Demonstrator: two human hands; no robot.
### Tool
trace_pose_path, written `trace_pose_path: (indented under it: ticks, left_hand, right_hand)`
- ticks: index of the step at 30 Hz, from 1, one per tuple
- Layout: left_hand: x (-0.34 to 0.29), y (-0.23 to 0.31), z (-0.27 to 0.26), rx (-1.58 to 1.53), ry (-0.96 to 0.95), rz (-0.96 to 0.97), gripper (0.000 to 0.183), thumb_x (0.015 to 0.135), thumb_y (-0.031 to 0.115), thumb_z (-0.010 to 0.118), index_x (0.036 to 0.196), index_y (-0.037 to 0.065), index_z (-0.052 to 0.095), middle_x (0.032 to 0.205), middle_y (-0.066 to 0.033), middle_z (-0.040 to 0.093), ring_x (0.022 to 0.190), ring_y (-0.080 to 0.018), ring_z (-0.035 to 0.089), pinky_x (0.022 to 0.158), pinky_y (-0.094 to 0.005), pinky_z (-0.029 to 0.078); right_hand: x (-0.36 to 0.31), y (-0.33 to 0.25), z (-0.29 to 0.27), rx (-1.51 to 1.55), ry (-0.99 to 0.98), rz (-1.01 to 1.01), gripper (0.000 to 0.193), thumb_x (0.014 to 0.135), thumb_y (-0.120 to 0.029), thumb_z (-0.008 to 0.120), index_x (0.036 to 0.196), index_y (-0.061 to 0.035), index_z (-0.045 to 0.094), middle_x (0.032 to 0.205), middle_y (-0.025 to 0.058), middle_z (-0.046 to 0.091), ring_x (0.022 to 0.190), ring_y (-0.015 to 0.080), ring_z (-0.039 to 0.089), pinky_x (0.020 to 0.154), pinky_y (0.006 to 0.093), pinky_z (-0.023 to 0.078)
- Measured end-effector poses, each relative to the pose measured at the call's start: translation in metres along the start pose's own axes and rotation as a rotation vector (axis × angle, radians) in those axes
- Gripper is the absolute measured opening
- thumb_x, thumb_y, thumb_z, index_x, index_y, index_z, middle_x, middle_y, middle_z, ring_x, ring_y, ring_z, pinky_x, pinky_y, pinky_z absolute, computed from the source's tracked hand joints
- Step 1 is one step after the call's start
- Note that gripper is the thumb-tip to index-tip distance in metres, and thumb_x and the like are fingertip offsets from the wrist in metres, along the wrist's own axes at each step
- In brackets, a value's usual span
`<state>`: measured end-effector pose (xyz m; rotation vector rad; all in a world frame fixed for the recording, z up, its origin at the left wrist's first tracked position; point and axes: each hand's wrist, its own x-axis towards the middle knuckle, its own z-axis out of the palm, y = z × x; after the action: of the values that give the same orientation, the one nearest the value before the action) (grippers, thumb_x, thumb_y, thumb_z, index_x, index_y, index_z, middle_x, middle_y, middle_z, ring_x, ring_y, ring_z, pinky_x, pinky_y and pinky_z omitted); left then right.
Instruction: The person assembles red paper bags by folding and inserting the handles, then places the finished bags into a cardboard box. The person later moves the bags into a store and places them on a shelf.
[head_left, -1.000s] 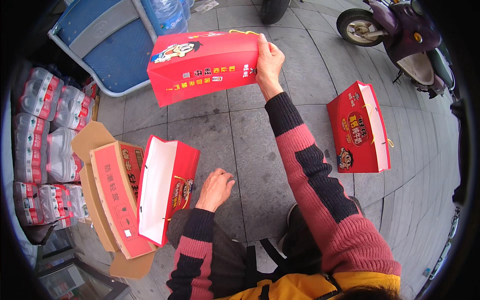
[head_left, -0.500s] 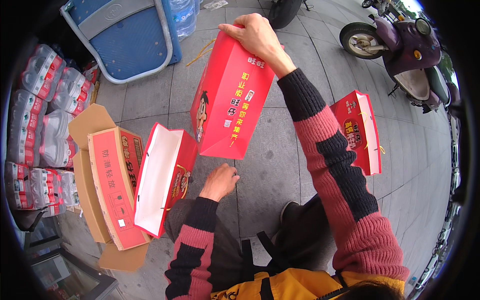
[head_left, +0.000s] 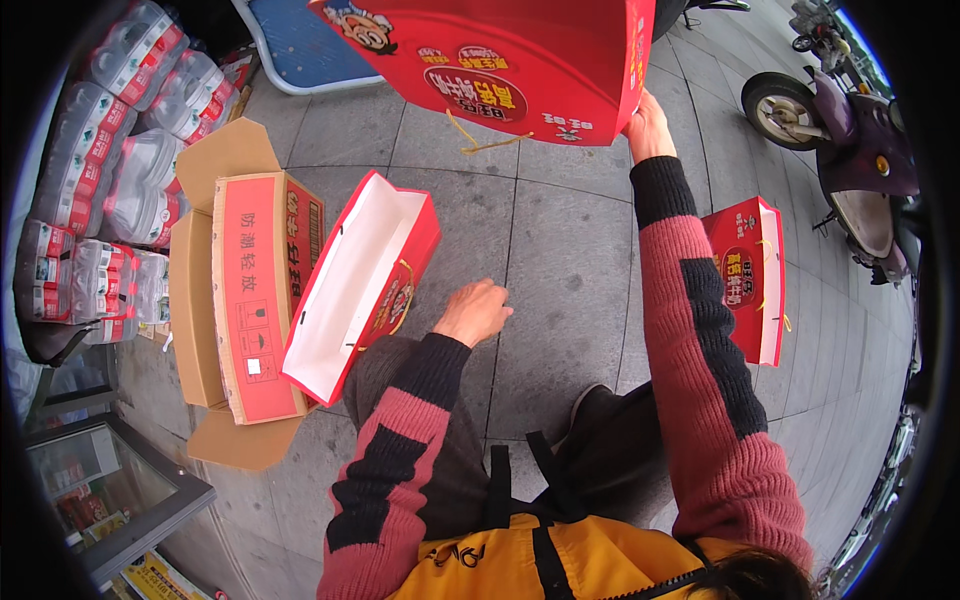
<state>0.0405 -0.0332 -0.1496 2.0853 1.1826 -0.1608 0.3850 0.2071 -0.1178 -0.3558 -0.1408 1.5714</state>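
Up at the top of the view, my right hand [head_left: 648, 122] grips the lower right edge of a red paper gift bag [head_left: 470, 75]. The bag is raised and tilted, its printed face turned toward me and a yellow cord handle hanging at its lower edge; its top runs out of the picture. My left hand [head_left: 474, 313] hovers over the paving, palm down with loosely bent fingers, and holds nothing. Left of that hand, a second red gift bag [head_left: 372, 262] stands with its white inside showing. Beyond my right forearm is a third red bag [head_left: 742, 275].
An open cardboard box [head_left: 262, 300] touches the second bag. Shrink-wrapped bottle packs [head_left: 95, 150] are stacked at the left. A blue folding-type panel with a metal frame [head_left: 300, 45] stands at the back, and a purple scooter [head_left: 850, 150] is parked at the right.
My right hand has moved right and slightly down, swinging the bag up and turning its cartoon-printed face toward me. The view has shifted, and my left hand stays low and empty.
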Motion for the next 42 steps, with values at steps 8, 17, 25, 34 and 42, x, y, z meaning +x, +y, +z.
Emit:
trace_pose_path:
  ticks: [8, 17, 25, 34, 42]
  left_hand:
    - [-0.010, -0.007, 0.001, 0.022, 0.044, 0.049, 0.032, 0.088, 0.024, 0.062, 0.109, 0.001, 0.066, 0.108, -0.0214, 0.062, 0.103, -0.0385, 0.060, 0.090, -0.0450, 0.048]
    - [-0.009, -0.010, -0.002, 0.023, 0.022, -0.018, 0.031, 0.089, 0.026, 0.061, 0.110, 0.002, 0.066, 0.113, -0.0184, 0.062, 0.108, -0.0367, 0.059, 0.092, -0.0440, 0.047]
    - [-0.007, -0.009, -0.003, 0.022, -0.023, -0.035, 0.033, 0.090, 0.026, 0.061, 0.112, 0.003, 0.065, 0.113, -0.0193, 0.061, 0.108, -0.0363, 0.059, 0.093, -0.0444, 0.046]
    - [0.001, -0.009, -0.002, 0.018, -0.035, -0.007, 0.033, 0.089, 0.027, 0.061, 0.112, 0.003, 0.066, 0.115, -0.0185, 0.062, 0.109, -0.0361, 0.058, 0.093, -0.0428, 0.046]
    - [0.005, -0.012, -0.001, 0.027, -0.015, -0.007, 0.033, 0.089, 0.028, 0.062, 0.112, 0.005, 0.066, 0.110, -0.0174, 0.062, 0.107, -0.0349, 0.059, 0.091, -0.0433, 0.047]
  right_hand:
    - [-0.060, 0.133, -0.163, 0.202, 0.649, -0.076, 0.045, 0.101, -0.022, 0.021, 0.133, -0.0001, 0.045, 0.136, 0.0181, 0.052, 0.119, 0.0325, 0.057, 0.096, 0.0546, 0.048]
    - [-0.047, 0.108, -0.177, 0.373, 0.471, 0.002, 0.045, 0.101, -0.025, 0.022, 0.129, -0.0023, 0.049, 0.132, 0.0149, 0.056, 0.115, 0.0331, 0.059, 0.093, 0.0547, 0.049]
    - [-0.041, 0.088, -0.093, -0.036, 0.833, -0.434, 0.037, 0.101, -0.032, 0.050, 0.116, 0.0023, 0.051, 0.114, 0.0139, 0.063, 0.098, 0.0305, 0.065, 0.083, 0.0553, 0.054]
    - [-0.049, 0.120, 0.131, -1.592, -0.157, -1.186, 0.035, 0.090, -0.030, 0.069, 0.073, -0.0009, 0.057, 0.058, 0.0081, 0.057, 0.050, 0.0118, 0.054, 0.047, 0.0290, 0.044]
    - [-0.053, 0.136, 0.167, -1.667, -0.456, -1.414, 0.036, 0.086, -0.030, 0.071, 0.069, -0.0044, 0.052, 0.057, 0.0098, 0.055, 0.047, 0.0207, 0.057, 0.044, 0.0318, 0.043]
